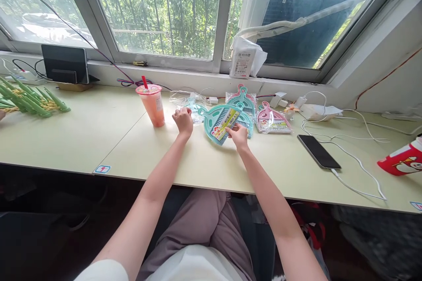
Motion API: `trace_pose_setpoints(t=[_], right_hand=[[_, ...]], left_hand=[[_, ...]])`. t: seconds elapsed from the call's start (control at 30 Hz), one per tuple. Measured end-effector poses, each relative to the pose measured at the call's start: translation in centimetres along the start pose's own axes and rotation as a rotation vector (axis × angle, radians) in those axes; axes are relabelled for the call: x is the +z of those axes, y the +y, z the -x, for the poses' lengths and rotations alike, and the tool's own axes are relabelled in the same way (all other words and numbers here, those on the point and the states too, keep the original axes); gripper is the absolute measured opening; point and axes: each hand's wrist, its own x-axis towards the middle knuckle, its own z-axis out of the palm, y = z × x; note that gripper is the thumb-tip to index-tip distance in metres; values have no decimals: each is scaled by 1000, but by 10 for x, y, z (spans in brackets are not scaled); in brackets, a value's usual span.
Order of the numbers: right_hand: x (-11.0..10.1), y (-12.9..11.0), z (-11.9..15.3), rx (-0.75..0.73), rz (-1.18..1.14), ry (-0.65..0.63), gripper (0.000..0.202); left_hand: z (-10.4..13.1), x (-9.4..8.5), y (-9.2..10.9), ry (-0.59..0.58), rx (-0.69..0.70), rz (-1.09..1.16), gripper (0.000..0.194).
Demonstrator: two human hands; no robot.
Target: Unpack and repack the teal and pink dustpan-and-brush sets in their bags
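Note:
A teal mini dustpan-and-brush set with a yellow printed label is tilted above the desk, pinched at its lower right edge by my right hand. Behind it another teal dustpan shows partly. My left hand is raised to the left of the set, fingers curled closed; what they hold, if anything, is hidden. Clear plastic and a pale teal piece lie just behind that hand. Further back are a wrapped teal and pink set and, to the right, a wrapped pink dustpan set.
A cup of orange-pink drink with a red straw stands left of my left hand. On the right lie a phone on a white cable and a red cup. Green plastic stalks and a tablet occupy the left side.

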Motion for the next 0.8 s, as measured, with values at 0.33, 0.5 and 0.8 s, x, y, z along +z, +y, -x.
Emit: trace_pose_setpoints(t=[0.33,0.5,0.8], right_hand=[[3,-10,7,93,-203,-139,37],[1,-9,5,127,-314,-11,39],[1,-12,6,31,-458,32,47]], left_hand=[[12,-2,19,0,320,182,19],[21,-6,33,-44,429,307,21],[26,-10,46,345,-178,923,82]])
